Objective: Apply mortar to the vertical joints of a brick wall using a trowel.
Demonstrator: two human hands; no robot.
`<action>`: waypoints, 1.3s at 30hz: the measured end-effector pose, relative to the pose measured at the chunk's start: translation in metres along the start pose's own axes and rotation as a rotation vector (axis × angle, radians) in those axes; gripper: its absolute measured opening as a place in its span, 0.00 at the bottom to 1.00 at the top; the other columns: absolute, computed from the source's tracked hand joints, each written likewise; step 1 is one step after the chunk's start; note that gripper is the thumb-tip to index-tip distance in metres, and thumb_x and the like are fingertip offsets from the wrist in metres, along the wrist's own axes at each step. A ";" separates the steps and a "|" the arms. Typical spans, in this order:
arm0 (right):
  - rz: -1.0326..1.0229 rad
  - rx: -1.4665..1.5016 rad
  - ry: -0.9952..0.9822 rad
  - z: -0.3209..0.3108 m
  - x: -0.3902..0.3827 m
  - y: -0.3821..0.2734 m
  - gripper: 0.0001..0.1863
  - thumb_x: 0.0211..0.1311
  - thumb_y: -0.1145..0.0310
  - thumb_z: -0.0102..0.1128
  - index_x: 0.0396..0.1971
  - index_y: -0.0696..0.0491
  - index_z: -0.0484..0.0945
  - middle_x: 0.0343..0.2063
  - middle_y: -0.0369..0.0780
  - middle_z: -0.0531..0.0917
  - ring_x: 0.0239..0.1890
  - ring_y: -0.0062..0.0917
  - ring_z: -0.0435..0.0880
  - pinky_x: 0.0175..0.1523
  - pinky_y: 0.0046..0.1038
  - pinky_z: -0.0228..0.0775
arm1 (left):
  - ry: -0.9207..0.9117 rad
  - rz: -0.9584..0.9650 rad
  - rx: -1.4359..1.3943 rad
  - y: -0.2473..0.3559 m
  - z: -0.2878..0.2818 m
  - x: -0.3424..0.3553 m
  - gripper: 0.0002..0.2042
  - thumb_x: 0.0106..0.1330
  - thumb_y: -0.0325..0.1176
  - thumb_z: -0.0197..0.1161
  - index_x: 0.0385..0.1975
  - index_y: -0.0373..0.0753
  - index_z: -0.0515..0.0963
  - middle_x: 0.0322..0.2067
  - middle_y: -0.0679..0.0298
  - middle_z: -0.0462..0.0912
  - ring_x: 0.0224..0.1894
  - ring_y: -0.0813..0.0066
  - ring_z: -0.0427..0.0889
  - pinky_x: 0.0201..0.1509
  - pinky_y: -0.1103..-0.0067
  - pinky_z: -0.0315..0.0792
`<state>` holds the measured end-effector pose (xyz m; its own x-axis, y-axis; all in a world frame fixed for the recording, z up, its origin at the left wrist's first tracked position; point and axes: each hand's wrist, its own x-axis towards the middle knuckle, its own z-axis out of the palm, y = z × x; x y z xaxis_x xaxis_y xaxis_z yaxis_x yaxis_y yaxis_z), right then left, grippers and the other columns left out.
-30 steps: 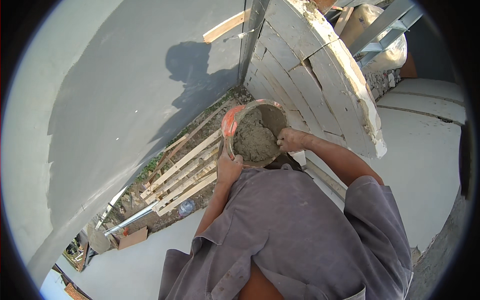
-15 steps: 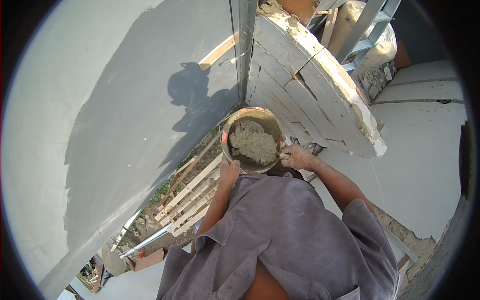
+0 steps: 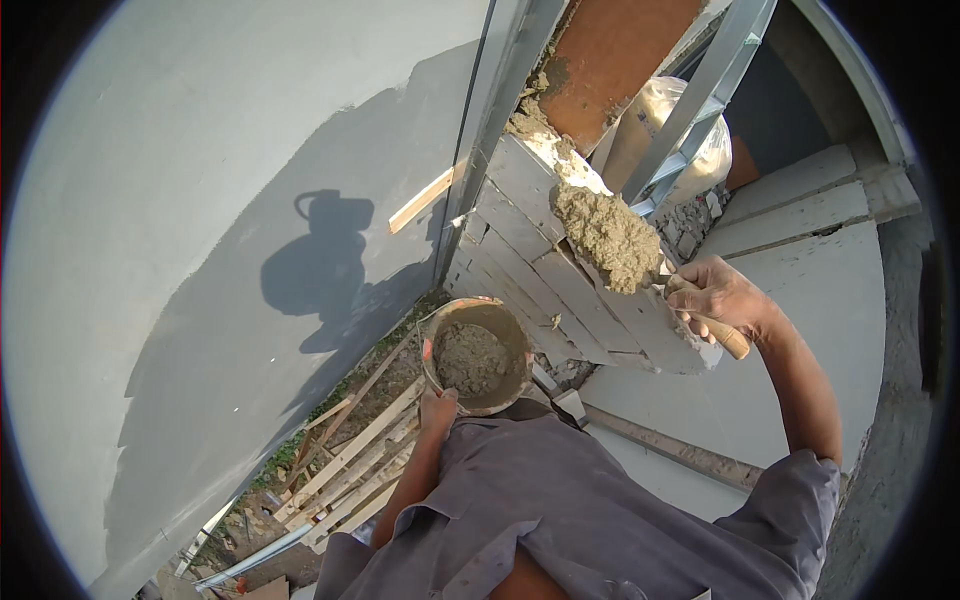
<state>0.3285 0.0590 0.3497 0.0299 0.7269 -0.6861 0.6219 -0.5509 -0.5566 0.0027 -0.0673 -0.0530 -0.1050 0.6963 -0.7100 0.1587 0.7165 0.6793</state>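
My right hand (image 3: 718, 298) is closed round the wooden handle of a trowel (image 3: 733, 338). A thick heap of wet grey mortar (image 3: 607, 235) covers its blade, held up over the top of the low white block wall (image 3: 560, 270). With my left hand (image 3: 438, 410) I grip the near-left rim of a bucket (image 3: 519, 345) close against my shirt. More mortar (image 3: 473, 358) lies inside the bucket. The trowel's blade is hidden under its load, and most of my left fingers are hidden by the rim.
A tall grey wall (image 3: 210, 250) stands at left, meeting the block wall at a metal post. An orange brick (image 3: 610, 60) with mortar beside it sits at the far end. Behind are a metal ladder (image 3: 690, 120) and a pale sack (image 3: 655, 120). Wooden slats (image 3: 350, 470) lie lower left.
My right hand has risen from the bucket to the right, bringing out the trowel loaded with mortar. The mortar in the bucket sits lower. My left hand still holds the rim.
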 end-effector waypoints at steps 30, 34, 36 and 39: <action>-0.240 0.926 0.283 0.089 0.190 -0.074 0.11 0.60 0.70 0.59 0.34 0.63 0.73 0.21 0.41 0.76 0.15 0.24 0.75 0.15 0.27 0.68 | 0.180 -0.123 -0.235 -0.040 -0.001 -0.003 0.08 0.58 0.28 0.54 0.28 0.28 0.73 0.19 0.59 0.77 0.21 0.71 0.78 0.24 0.76 0.74; -0.245 0.702 0.339 0.086 0.143 -0.004 0.12 0.63 0.67 0.57 0.35 0.62 0.72 0.24 0.39 0.75 0.17 0.20 0.74 0.18 0.22 0.69 | 0.128 -0.150 -0.246 -0.004 0.003 -0.020 0.11 0.54 0.30 0.56 0.34 0.30 0.73 0.26 0.58 0.78 0.25 0.72 0.77 0.30 0.74 0.71; -0.222 0.459 0.132 0.079 0.117 0.046 0.09 0.59 0.69 0.56 0.31 0.61 0.74 0.20 0.39 0.76 0.19 0.21 0.76 0.21 0.24 0.71 | 0.132 -0.099 -0.335 0.027 0.002 -0.022 0.10 0.55 0.29 0.55 0.34 0.30 0.72 0.27 0.57 0.78 0.25 0.72 0.77 0.31 0.74 0.71; -0.219 -0.057 -0.031 0.089 0.098 0.090 0.09 0.53 0.70 0.58 0.29 0.61 0.76 0.20 0.43 0.78 0.22 0.28 0.79 0.27 0.31 0.74 | 0.117 -0.130 -0.300 0.048 -0.003 -0.023 0.18 0.54 0.26 0.53 0.46 0.30 0.71 0.32 0.56 0.79 0.27 0.72 0.78 0.35 0.75 0.73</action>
<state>0.3180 0.0447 0.1909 -0.1346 0.8132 -0.5661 0.6540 -0.3563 -0.6674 0.0103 -0.0483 -0.0034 -0.2200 0.5858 -0.7801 -0.1577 0.7678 0.6210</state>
